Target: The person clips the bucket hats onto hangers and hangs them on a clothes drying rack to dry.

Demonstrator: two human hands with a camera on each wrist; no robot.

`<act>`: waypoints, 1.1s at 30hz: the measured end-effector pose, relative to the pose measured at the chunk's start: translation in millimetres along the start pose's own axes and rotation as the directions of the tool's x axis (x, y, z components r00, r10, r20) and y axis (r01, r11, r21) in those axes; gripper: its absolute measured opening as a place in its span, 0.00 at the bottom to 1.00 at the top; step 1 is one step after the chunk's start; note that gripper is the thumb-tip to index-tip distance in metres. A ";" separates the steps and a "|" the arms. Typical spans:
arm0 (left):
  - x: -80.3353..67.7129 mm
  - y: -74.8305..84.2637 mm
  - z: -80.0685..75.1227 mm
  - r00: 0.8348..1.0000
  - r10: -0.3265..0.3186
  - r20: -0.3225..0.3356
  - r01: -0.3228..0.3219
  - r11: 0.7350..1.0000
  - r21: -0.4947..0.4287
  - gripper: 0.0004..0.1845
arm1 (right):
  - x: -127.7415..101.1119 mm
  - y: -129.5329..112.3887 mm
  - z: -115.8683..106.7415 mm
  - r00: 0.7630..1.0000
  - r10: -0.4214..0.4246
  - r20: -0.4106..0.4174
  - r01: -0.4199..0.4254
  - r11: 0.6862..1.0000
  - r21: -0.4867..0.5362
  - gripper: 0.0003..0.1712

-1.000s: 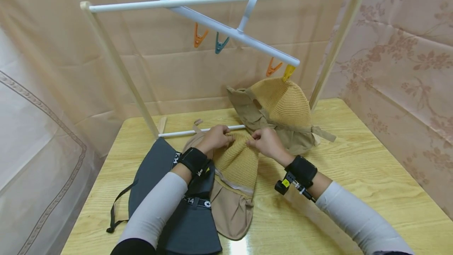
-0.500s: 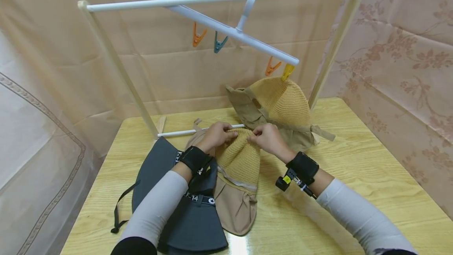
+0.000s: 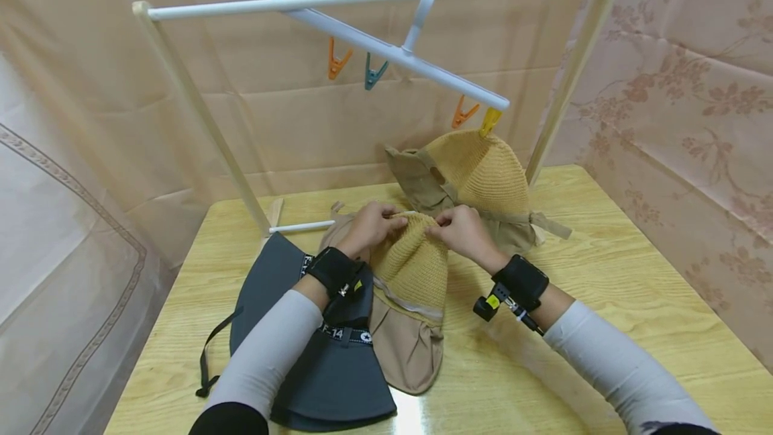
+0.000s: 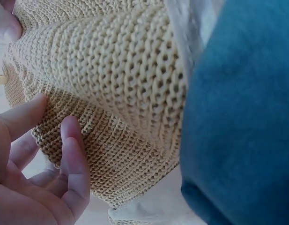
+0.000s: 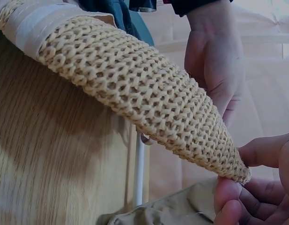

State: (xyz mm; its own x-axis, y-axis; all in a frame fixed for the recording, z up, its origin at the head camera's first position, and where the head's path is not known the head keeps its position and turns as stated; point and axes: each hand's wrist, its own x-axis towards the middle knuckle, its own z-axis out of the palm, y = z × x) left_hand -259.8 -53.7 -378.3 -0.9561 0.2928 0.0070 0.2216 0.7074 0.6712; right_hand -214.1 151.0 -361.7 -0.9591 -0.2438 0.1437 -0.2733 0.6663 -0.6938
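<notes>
Both hands are on the loose knit hat point(image 3: 417, 267), straw-coloured crown with tan fabric brim, standing in front of the hanging hat and just beside the dark hat point(image 3: 338, 381). Right hand point(image 3: 461, 230) pinches the crown edge between thumb and fingers, clear in the right wrist view. Left hand point(image 3: 373, 223) grips the same crown a little to the left, thumb and fingers on the knit, gap between hands narrow. Probably held at the top so the crown stays stretched and the brim hangs downward; crown is raised off the table point(image 3: 513, 381), can't tell if the brim touches it. Hanging hat point(image 3: 483, 173), similar knit and tan, is held at its crown by the yellow clip point(image 3: 491, 121) at the near end of the hanger point(image 3: 374, 45), seemingly to keep it up by one spot. Hanger hooks over the white rod point(image 3: 338, 0) so it can carry weight; its bar slants, maybe from the one-sided load. Orange clips point(image 3: 340, 59) and a teal clip point(image 3: 376, 72) hang along it, holding nothing. Dark hat lies flat under the left forearm, likely set there out of the way.
</notes>
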 end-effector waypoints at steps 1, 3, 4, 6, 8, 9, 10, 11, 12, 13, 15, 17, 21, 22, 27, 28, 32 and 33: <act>0.3 0.4 0.2 1.000 0.002 -0.005 -0.002 1.000 -0.001 0.15 | -0.3 0.5 -0.9 1.000 -0.004 0.001 0.004 1.000 -0.002 0.10; 0.3 0.9 0.6 1.000 0.005 -0.014 -0.006 1.000 -0.006 0.15 | -0.7 1.3 -2.2 1.000 -0.016 0.003 0.016 1.000 0.004 0.10; 0.0 0.8 0.9 1.000 0.008 -0.019 -0.008 1.000 -0.009 0.14 | -0.8 1.7 -2.6 1.000 -0.025 0.003 0.025 1.000 0.007 0.10; -0.5 0.9 1.4 1.000 0.008 -0.028 -0.008 1.000 -0.015 0.14 | -1.2 2.5 -3.1 0.999 -0.035 0.004 0.035 0.999 0.017 0.10; -0.8 1.3 2.0 0.999 0.010 -0.041 -0.011 1.000 -0.024 0.14 | -1.2 3.2 -3.9 0.999 -0.037 0.007 0.037 0.999 0.028 0.11; -0.8 1.6 2.2 0.999 0.008 -0.049 -0.010 0.999 -0.031 0.13 | -1.2 3.4 -4.2 0.999 -0.033 0.008 0.033 0.999 0.032 0.11; -0.8 2.1 2.2 0.998 0.005 -0.057 -0.008 0.999 -0.043 0.13 | -1.1 3.6 -4.6 1.000 -0.028 0.008 0.028 0.999 0.036 0.11; -0.7 2.7 2.3 0.998 0.002 -0.063 -0.006 0.998 -0.059 0.13 | -0.9 3.6 -4.9 1.000 -0.022 0.007 0.022 0.999 0.038 0.11; -0.5 3.3 2.1 0.998 -0.001 -0.069 -0.004 0.997 -0.072 0.13 | -0.7 3.5 -5.4 1.000 -0.018 0.004 0.018 0.999 0.037 0.11; -0.2 3.9 2.0 0.997 -0.002 -0.075 -0.004 0.996 -0.085 0.13 | -0.4 3.2 -6.0 1.000 -0.012 0.001 0.012 0.999 0.040 0.12; 0.6 5.3 1.3 0.996 -0.008 -0.084 0.000 0.995 -0.098 0.13 | 0.3 2.1 -7.2 1.000 -0.001 -0.004 0.001 0.999 0.039 0.13; 1.3 6.8 0.2 0.996 -0.012 -0.087 0.003 0.994 -0.105 0.13 | 1.2 0.8 -9.0 1.000 0.010 -0.007 -0.010 0.999 0.041 0.14; 3.2 9.5 -1.8 0.997 -0.028 -0.078 0.018 0.991 -0.130 0.15 | 3.1 -1.2 -14.3 1.000 0.027 -0.003 -0.027 0.999 0.032 0.15; 3.7 10.0 -2.3 0.997 -0.030 -0.073 0.020 0.990 -0.140 0.16 | 3.7 -1.4 -15.6 0.999 0.035 -0.001 -0.035 0.999 0.033 0.15; 5.2 13.3 -4.5 0.998 -0.018 -0.068 0.008 0.989 -0.146 0.16 | 6.4 -1.3 -21.9 0.999 0.047 -0.014 -0.047 0.999 -0.019 0.17; 5.4 14.4 -4.9 0.998 -0.014 -0.069 0.004 0.989 -0.145 0.16 | 7.1 -1.1 -22.9 0.998 0.053 -0.015 -0.053 0.998 -0.030 0.17; 6.3 18.7 -6.4 0.998 -0.021 -0.066 0.011 0.989 -0.150 0.16 | 10.2 -2.2 -27.2 0.997 0.073 -0.015 -0.074 0.995 -0.065 0.20; 6.9 19.6 -6.8 0.998 -0.020 -0.068 0.010 0.989 -0.148 0.16 | 11.3 -2.5 -28.4 0.997 0.076 -0.014 -0.076 0.995 -0.065 0.21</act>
State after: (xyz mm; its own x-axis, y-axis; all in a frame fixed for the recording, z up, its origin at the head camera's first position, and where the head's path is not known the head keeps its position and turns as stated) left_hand -263.4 -42.2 -360.1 -0.9711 0.2346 0.0438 0.1815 0.6070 0.7737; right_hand -226.4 166.6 -338.3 -0.9780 -0.1830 0.1003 -0.2034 0.7276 -0.6552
